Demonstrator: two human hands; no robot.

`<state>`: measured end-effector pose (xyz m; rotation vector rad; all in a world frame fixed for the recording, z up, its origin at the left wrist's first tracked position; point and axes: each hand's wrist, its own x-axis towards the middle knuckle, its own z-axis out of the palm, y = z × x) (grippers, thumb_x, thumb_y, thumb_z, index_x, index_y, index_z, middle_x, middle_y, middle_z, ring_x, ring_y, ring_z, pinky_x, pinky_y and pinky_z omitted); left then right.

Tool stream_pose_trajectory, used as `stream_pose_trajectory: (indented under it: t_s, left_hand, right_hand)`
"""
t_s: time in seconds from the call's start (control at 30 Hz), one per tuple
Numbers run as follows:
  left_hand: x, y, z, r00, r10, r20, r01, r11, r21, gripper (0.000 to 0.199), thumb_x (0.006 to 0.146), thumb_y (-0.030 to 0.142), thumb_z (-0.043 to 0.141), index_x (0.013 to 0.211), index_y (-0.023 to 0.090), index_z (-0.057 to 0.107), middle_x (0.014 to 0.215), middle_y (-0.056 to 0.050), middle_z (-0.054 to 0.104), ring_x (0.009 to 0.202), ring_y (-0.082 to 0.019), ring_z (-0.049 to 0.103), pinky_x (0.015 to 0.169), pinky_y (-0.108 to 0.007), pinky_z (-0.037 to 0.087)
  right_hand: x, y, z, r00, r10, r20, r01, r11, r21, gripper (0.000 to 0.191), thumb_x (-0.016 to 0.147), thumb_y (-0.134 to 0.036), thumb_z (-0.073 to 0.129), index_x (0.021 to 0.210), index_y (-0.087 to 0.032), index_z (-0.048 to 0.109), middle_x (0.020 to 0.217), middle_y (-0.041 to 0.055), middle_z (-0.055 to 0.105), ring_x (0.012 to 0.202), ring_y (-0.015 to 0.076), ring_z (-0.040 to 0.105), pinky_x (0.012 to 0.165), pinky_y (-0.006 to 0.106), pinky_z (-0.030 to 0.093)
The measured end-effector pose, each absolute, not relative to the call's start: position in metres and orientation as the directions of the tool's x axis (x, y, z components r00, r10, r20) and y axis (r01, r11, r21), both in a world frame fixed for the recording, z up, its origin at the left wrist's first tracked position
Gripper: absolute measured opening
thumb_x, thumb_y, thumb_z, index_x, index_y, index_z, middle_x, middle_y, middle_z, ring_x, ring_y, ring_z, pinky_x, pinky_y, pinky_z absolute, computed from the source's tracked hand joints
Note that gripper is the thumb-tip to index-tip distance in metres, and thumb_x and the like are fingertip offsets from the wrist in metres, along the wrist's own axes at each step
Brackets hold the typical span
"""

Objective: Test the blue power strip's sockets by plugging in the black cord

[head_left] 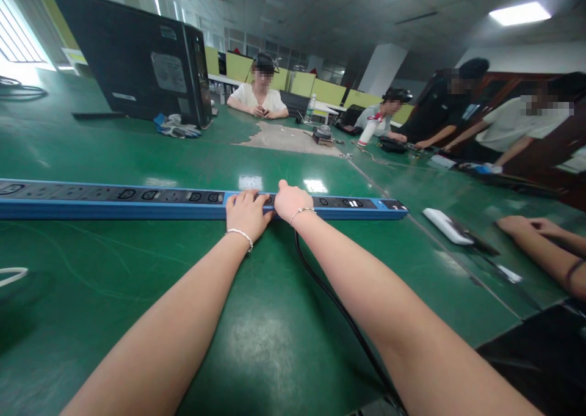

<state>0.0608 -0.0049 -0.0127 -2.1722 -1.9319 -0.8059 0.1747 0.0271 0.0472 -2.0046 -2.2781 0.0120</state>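
Close together, both hands (248, 213) on the blue power strip (201, 211).

At the person's two hands (248, 212) (292, 202) are two silvery bracelets (246, 236), one blue socket strip (183, 211) and one black cable (332, 298).

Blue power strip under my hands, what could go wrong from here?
The black cable runs close along the right forearm, so the arm could snag and tug it. The blue power strip lies on a glossy green table, so a hard push might slide it. The left hand rests right beside the right hand, so its fingers could get knocked.
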Motion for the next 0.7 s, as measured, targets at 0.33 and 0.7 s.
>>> stream_pose_trajectory:
  t_s: [0.33, 0.7]
  left_hand:
    - [0.060, -0.005, -0.014, 0.031, 0.878, 0.477, 0.958, -0.162, 0.237, 0.043, 0.081, 0.048, 0.054, 0.118, 0.029, 0.057, 0.132, -0.006, 0.054, 0.123, -0.024, 0.044, 0.102, -0.042, 0.026]
    - [0.060, -0.005, -0.014, 0.036, 0.884, 0.466, 0.949, -0.177, 0.262, 0.043, 0.080, 0.050, 0.054, 0.118, 0.030, 0.057, 0.133, -0.006, 0.053, 0.124, -0.025, 0.043, 0.102, -0.043, 0.026]
  right_hand:
    - [0.179, 0.029, 0.051, -0.089, 0.992, 0.091, 0.993, 0.096, -0.073, 0.029, 0.088, -0.031, 0.035, 0.107, -0.016, 0.051, 0.100, 0.0187, 0.066, 0.091, 0.0279, 0.066, 0.076, 0.037, 0.048]
    - [0.187, 0.019, 0.113, 0.029, 0.943, 0.331, 0.988, 0.024, -0.154, 0.033, 0.093, -0.034, 0.031, 0.111, -0.014, 0.049, 0.095, 0.0174, 0.065, 0.095, 0.0284, 0.063, 0.082, 0.042, 0.044]
